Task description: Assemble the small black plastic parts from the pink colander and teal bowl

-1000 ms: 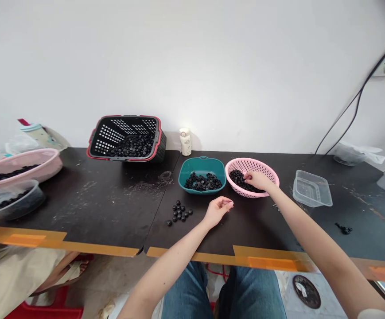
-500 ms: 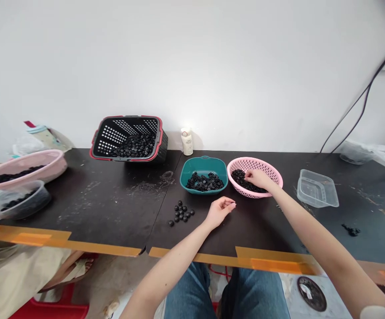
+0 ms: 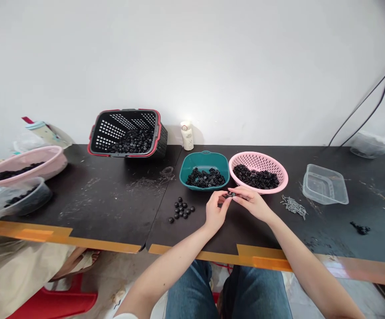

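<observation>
My left hand [image 3: 216, 209] and my right hand [image 3: 250, 201] meet above the table, just in front of two containers. Between their fingertips are small black parts [image 3: 229, 195], pinched by both hands; their exact shape is too small to make out. Small black ring-like pieces [image 3: 206, 178] lie in the teal basin [image 3: 204, 158] behind my left hand. More black pieces [image 3: 255, 177] fill the bottom of the pink perforated basket [image 3: 280, 172] behind my right hand. Left of my hands, several round black caps [image 3: 180, 210] are scattered on the tabletop.
A pile of thin grey pins [image 3: 293, 207] lies right of my hands, near a clear plastic box [image 3: 325, 185]. A black basket with red trim [image 3: 161, 137] holds black pieces. A white bottle [image 3: 187, 136] stands by the wall. At left, a pink basin [image 3: 54, 161] and a person's lap [image 3: 36, 266].
My right hand has come out of the pink basket and moved left and nearer, joining my left hand. The grey pins, earlier behind my forearm, now show.
</observation>
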Tool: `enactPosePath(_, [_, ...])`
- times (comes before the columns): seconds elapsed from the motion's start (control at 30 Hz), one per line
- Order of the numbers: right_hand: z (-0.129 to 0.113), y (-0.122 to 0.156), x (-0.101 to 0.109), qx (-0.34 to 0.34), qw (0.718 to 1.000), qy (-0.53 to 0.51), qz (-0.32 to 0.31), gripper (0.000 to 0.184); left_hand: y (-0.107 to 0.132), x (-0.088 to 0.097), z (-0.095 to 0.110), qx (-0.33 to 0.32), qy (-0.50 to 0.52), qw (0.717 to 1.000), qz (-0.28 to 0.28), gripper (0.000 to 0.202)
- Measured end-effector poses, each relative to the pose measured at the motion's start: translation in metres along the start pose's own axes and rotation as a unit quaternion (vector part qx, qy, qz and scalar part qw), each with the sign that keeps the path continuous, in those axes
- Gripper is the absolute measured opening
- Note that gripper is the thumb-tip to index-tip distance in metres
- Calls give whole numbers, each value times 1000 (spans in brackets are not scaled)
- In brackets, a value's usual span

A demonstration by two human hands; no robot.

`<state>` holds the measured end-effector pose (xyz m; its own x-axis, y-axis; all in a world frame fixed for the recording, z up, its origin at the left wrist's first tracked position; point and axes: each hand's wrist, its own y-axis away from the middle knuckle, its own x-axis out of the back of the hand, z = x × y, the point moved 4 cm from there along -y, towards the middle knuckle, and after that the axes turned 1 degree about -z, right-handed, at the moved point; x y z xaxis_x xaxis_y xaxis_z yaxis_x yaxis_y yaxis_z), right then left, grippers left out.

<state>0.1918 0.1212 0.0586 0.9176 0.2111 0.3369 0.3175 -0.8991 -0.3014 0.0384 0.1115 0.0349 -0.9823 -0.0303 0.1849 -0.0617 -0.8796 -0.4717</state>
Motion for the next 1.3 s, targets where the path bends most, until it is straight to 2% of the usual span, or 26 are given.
enactPosePath(0.13, [0,3,-1,-15,994,-104,7,47,1,-1,-1,-5,-8,1000,9,19])
enactPosePath(0.2, [1,5,1,-26,991,-132,25,41,1,-1,0,-19,-21,1000,9,17])
enactPosePath(0.33, [7,6,6,-34,992,-118,43,22,1,1,5,-48,-31,998,14,16])
enactPosePath(0.5, [14,6,5,-43,992,-113,46,25,1,4,11,-74,-51,996,22,17])
enactPosePath(0.73, [12,5,0,-35,990,-133,29,27,1,4,13,-99,-76,992,7,16])
enactPosePath(0.97, [12,8,-2,-92,980,-166,58,27,0,5,13,-115,-101,988,5,13])
enactPosePath(1.3, [12,10,-1,-103,970,-203,85,27,0,6,17,-127,-111,986,14,14])
